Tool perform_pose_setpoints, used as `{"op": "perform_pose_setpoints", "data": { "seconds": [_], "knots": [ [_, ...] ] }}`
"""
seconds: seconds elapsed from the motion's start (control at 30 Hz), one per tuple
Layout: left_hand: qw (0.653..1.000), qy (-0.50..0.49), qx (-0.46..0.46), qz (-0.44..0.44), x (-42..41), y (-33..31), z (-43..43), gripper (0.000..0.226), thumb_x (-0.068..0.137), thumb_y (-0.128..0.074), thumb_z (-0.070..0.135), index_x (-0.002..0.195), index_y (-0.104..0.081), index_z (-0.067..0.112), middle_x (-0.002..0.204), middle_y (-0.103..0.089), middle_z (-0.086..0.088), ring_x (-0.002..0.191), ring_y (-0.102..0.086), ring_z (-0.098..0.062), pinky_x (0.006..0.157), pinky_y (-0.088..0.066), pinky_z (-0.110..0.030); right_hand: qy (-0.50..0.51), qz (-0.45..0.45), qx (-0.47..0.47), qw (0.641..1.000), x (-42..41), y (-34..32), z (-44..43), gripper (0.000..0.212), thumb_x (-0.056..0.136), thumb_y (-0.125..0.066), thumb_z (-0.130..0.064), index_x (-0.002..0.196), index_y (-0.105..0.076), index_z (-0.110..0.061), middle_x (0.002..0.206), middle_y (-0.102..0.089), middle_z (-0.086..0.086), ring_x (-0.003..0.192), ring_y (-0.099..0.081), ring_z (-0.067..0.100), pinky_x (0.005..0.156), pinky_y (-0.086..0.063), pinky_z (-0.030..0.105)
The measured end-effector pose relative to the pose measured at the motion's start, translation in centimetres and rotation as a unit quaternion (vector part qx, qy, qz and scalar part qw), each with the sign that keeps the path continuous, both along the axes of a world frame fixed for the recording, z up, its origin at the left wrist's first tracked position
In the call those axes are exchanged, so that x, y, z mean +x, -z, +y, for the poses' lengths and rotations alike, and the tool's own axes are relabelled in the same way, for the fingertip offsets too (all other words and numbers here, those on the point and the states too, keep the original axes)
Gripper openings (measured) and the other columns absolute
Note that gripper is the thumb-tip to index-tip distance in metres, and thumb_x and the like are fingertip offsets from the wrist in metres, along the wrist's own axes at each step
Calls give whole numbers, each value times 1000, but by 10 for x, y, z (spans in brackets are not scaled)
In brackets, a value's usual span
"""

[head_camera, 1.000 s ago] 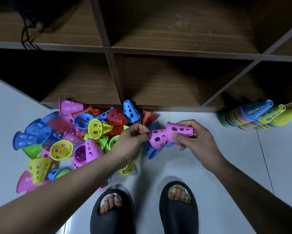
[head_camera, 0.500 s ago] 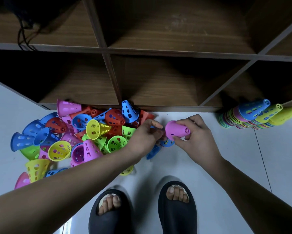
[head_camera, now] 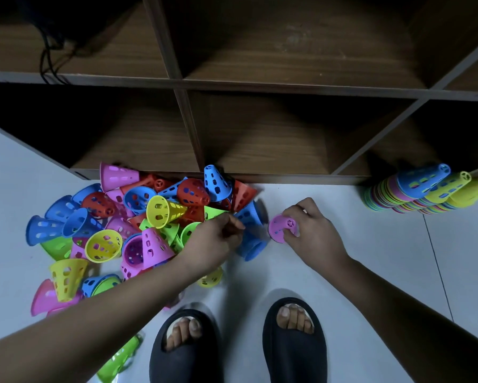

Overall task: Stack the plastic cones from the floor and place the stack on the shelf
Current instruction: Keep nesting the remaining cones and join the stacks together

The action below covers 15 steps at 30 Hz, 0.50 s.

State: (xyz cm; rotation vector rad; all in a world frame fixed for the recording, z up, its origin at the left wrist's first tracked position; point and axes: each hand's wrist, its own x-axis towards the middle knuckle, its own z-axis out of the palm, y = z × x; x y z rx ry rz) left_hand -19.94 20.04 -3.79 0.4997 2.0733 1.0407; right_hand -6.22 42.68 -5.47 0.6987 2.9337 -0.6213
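Observation:
A loose heap of perforated plastic cones point(head_camera: 138, 225) in pink, blue, red, yellow and green lies on the white floor, left of centre. My right hand point(head_camera: 312, 230) grips a small pink cone stack point(head_camera: 282, 227), its tip pointing at the camera. My left hand point(head_camera: 215, 239) hovers at the heap's right edge, fingers pinched together near blue cones point(head_camera: 250, 233); whether it holds anything I cannot tell. The wooden shelf point(head_camera: 260, 87) with open compartments rises just behind the heap.
Three tall stacks of cones point(head_camera: 414, 192) stand on the floor at the right, against the shelf. My feet in black slippers point(head_camera: 238, 344) are at the bottom centre. A green cone point(head_camera: 119, 360) lies beside my left foot. Black cables point(head_camera: 50, 59) hang at upper left.
The two pink cones were pushed together into one stack. My right hand has turned the stack tip-up and lowered it; my left hand has let go and moved toward the blue cones.

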Motion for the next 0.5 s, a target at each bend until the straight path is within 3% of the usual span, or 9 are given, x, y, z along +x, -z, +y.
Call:
{"op": "perform_pose_setpoints", "data": {
  "seconds": [0.07,0.17,0.23,0.37,0.5],
  "knots": [
    [997,16,-9,71,-5,-3,-14,21,93,-71,15,106,-70,31,96,-76,13,81,-72,-4,78,-58,-27,3,24,26,999,4,-7,-9,26,86,-75,-26,111,-67,-26,118,-48,-4,74,-63,26,62,-46,26],
    [980,45,-29,194,-8,-8,-34,24,90,-77,17,109,-69,29,100,-71,15,89,-68,-2,77,-53,-17,-38,64,18,997,13,-13,-35,26,87,-75,-26,112,-66,-23,115,-54,-3,80,-63,20,66,-46,20],
    [964,62,-38,257,-8,-8,-46,25,88,-81,21,109,-67,26,102,-68,11,91,-66,-9,76,-55,-23,-61,66,-17,996,19,-10,-53,25,92,-69,-27,116,-65,-23,117,-57,-5,79,-61,14,68,-49,20],
    [948,106,-62,295,0,0,-62,32,86,-80,21,114,-66,25,108,-66,6,93,-67,-18,71,-59,-36,-53,3,-127,990,30,3,-79,37,96,-60,-29,133,-57,-36,121,-56,-16,72,-59,9,71,-55,35],
    [934,149,-63,318,7,6,-65,37,80,-81,15,114,-72,29,106,-68,5,95,-67,-22,69,-58,-34,-67,-27,-193,979,33,10,-89,54,100,-57,-27,149,-45,-46,129,-52,-22,85,-61,5,82,-54,30]
  ]
}}
